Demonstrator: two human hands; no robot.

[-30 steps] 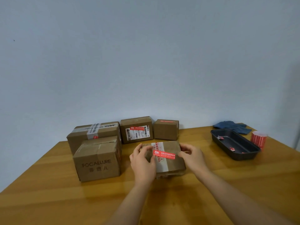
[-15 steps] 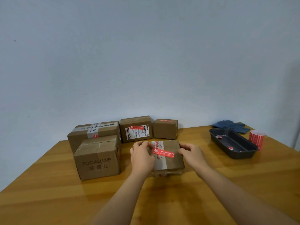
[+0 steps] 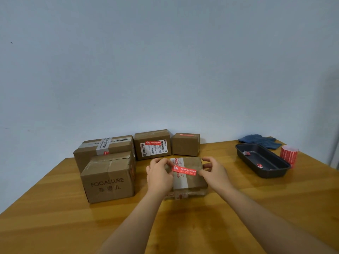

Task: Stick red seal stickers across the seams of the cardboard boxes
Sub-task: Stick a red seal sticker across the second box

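Two bare forearms reach from the lower edge, cut off below the elbow, over a wooden table (image 3: 55, 226). The left hand (image 3: 159, 176) has its fingers curled, and its fingertips (image 3: 167, 163) meet the left end of a red seal sticker (image 3: 184, 170); whether they pinch that end or press it flat cannot be told. The right hand (image 3: 215, 172) has its fingers bent and spread, with its thumb tip at the sticker's right end and the other fingers arched over the far right edge of the small taped box (image 3: 190, 177). The sticker lies slanted across the pale tape band on the top of this box, which sits on the table between the hands; the left hand hides the box's left side. To the left stands a box printed FOCALLURE (image 3: 108, 180), and behind it a larger taped box (image 3: 104, 147), partly hidden. Farther back stand a box with a shipping label (image 3: 153, 143) bearing a red sticker and a small plain box (image 3: 185, 144) with a red strip on its top. At the right, a black tray (image 3: 244, 153) holds small red scraps, too small to make out. Beyond it stand a red sticker roll (image 3: 289, 156), partly behind the tray's rim, and a blue cloth (image 3: 256, 139).
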